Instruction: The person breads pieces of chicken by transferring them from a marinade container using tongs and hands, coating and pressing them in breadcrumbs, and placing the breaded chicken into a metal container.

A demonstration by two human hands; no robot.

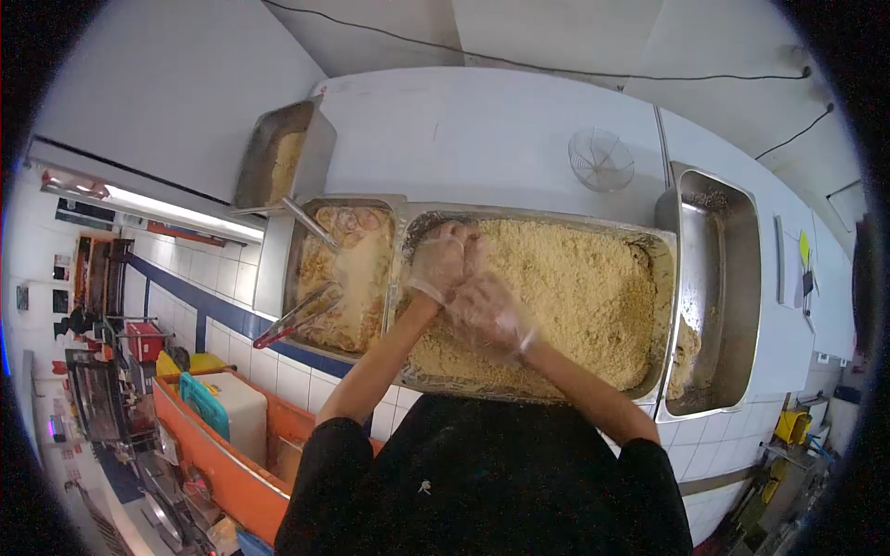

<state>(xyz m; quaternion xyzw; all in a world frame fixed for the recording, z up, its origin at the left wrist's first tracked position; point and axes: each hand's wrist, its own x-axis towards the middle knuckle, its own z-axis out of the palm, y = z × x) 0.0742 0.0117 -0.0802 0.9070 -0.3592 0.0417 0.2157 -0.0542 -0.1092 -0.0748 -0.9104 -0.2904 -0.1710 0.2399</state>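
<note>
While both hands are over the crumbs (575, 296) in the centre tray (669, 306), loose bits would likely drop back in. Left grip (445, 258) looks bunched; right grip (487, 313) is close below it, blurred. Cannot tell whether either holds anything. Clear gloves presumably keep skin off crumbs. Pan (400, 218) sits just beside, left of centre, probably for a short reach. Tongs (276, 334) lean on its lower-left rim, red end outward, likely to stay clean
</note>
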